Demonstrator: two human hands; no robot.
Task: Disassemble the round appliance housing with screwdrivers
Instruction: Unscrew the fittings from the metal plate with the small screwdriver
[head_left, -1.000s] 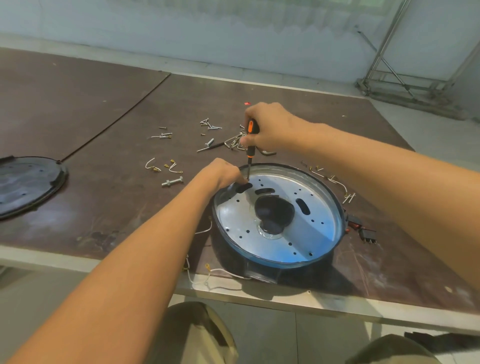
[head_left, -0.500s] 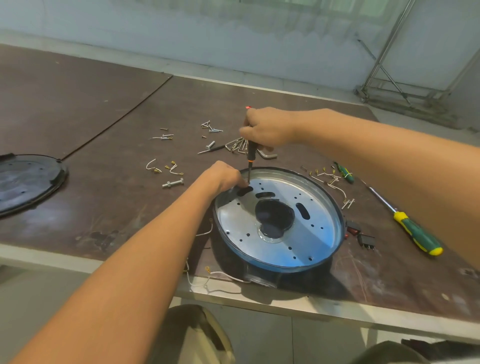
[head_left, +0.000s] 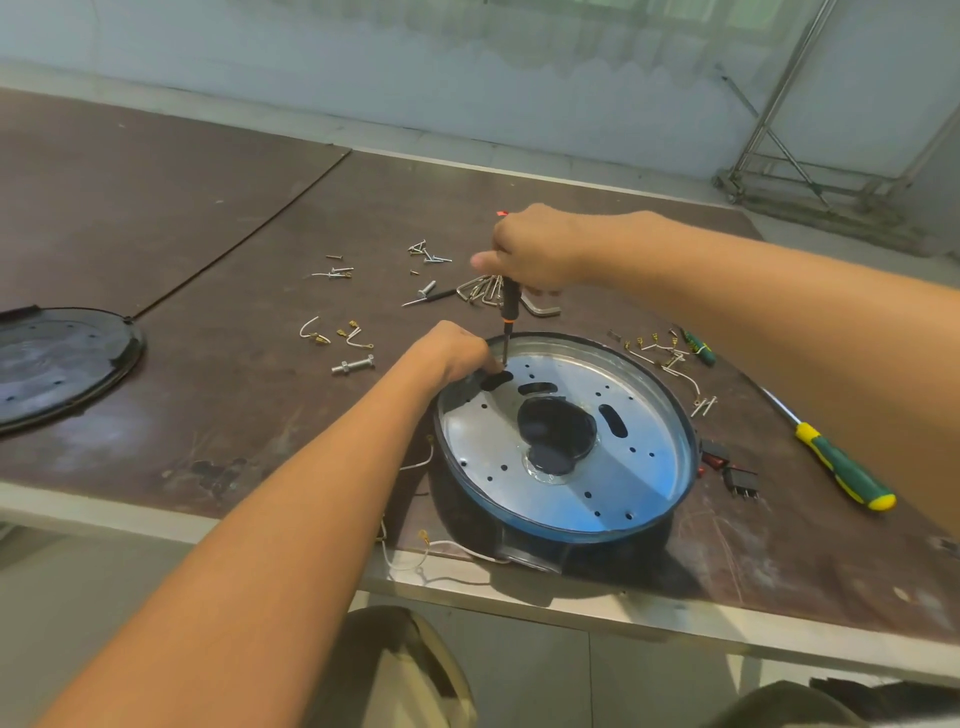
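The round appliance housing (head_left: 563, 525) lies near the table's front edge, a black shell with a shiny metal plate (head_left: 623, 467) inside and a dark hub at its centre. My right hand (head_left: 535, 252) grips a black and orange screwdriver (head_left: 508, 306) upright, its tip down at the plate's far left rim. My left hand (head_left: 452, 351) holds the housing's far left rim, fingers curled over the edge beside the screwdriver tip.
A black round cover (head_left: 57, 364) lies at the table's left. Loose screws (head_left: 428, 252), a bolt (head_left: 353, 364), hex keys (head_left: 540, 304) and wire clips (head_left: 665, 353) are scattered behind the housing. A green and yellow screwdriver (head_left: 844, 470) lies at right, black switches (head_left: 737, 478) beside the housing.
My right hand has turned on the screwdriver handle, thumb now sticking out to the left. The view shifted slightly left and down. My left hand stays on the rim.
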